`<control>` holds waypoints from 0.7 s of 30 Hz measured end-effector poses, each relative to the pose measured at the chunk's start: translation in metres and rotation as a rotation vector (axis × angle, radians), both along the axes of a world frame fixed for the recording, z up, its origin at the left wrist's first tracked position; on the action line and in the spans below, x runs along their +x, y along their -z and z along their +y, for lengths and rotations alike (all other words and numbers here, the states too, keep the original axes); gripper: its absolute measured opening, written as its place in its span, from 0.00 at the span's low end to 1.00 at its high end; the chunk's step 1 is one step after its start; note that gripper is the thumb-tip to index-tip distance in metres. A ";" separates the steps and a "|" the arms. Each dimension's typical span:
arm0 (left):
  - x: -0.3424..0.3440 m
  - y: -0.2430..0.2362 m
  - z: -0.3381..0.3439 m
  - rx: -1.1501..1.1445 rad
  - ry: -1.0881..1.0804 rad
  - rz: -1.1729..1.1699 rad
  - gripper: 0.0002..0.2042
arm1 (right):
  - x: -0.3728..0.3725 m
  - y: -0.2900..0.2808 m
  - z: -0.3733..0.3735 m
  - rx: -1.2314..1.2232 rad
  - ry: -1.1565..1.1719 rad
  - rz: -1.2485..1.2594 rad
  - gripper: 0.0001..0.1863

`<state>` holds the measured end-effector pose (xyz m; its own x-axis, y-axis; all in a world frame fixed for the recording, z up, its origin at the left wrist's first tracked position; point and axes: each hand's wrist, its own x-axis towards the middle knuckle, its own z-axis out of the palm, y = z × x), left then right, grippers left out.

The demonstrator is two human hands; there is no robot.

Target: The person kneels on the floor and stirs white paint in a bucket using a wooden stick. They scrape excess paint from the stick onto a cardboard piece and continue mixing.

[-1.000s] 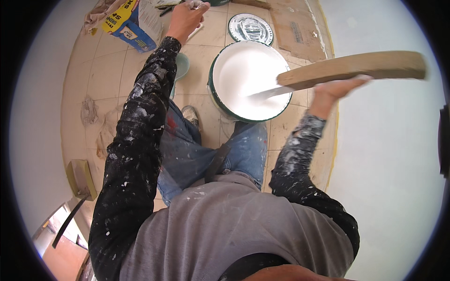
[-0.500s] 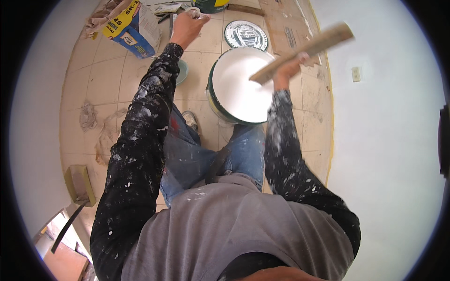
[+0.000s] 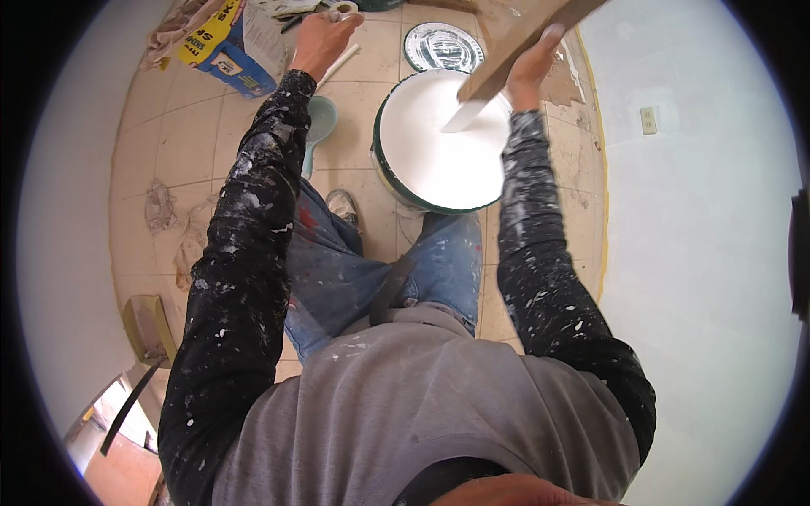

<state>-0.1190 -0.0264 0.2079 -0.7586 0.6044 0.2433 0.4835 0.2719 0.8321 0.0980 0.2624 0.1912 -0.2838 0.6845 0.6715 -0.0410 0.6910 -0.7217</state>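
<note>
My right hand (image 3: 531,63), at upper right, is closed on a wooden board (image 3: 481,80). The board slants down leftward to a pale lower end (image 3: 460,118) in the white contents (image 3: 439,164) of a large green-rimmed bucket (image 3: 377,126). Up at the top, left of the bucket, my left hand (image 3: 325,38) has its fingers curled around a small pale ring-like object (image 3: 344,8); what exactly it is I cannot tell. A pale green long-handled scoop (image 3: 321,118) lies on the floor beside my left forearm.
A white-smeared lid (image 3: 443,46) lies behind the bucket. A yellow-blue bag (image 3: 232,51) sits upper left, crumpled scraps (image 3: 159,202) at left, a small trough (image 3: 145,325) lower left. Cardboard (image 3: 569,84) borders the tiled floor (image 3: 346,181); white walls (image 3: 692,253) flank it.
The board has swung from near-horizontal to a steep slant, its upper end rising. My right hand has moved up and left with it. My left hand has shifted slightly left.
</note>
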 end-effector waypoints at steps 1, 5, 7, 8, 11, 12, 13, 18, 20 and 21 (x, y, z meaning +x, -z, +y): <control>0.005 -0.002 -0.003 0.050 0.025 0.055 0.23 | 0.006 0.028 -0.017 -0.036 0.127 -0.023 0.38; 0.029 -0.026 -0.003 -0.045 -0.064 -0.008 0.25 | 0.076 0.000 -0.057 -0.705 0.477 0.150 0.54; 0.029 -0.023 -0.008 -0.032 -0.080 -0.019 0.26 | 0.108 -0.069 -0.077 -0.650 0.253 0.352 0.55; 0.029 -0.020 -0.012 -0.028 -0.084 -0.027 0.26 | 0.118 -0.107 -0.091 -0.453 0.034 0.334 0.57; 0.034 -0.031 -0.016 -0.034 -0.060 -0.010 0.27 | 0.106 -0.194 -0.101 -0.423 -0.355 0.325 0.58; 0.029 -0.031 -0.017 -0.065 -0.067 0.018 0.28 | 0.089 -0.197 -0.087 -0.412 -0.464 0.328 0.56; 0.023 -0.024 -0.017 -0.094 -0.074 0.045 0.28 | 0.067 -0.193 -0.069 -0.399 -0.532 0.324 0.55; 0.007 0.000 -0.003 -0.110 -0.060 -0.001 0.28 | -0.016 -0.033 -0.012 -0.233 -0.067 0.032 0.50; 0.019 -0.013 -0.008 -0.086 -0.071 -0.027 0.30 | 0.001 -0.001 -0.044 -0.612 0.149 -0.009 0.49; 0.021 -0.015 -0.013 -0.116 -0.094 -0.020 0.29 | 0.016 0.002 -0.060 -0.806 0.230 -0.023 0.48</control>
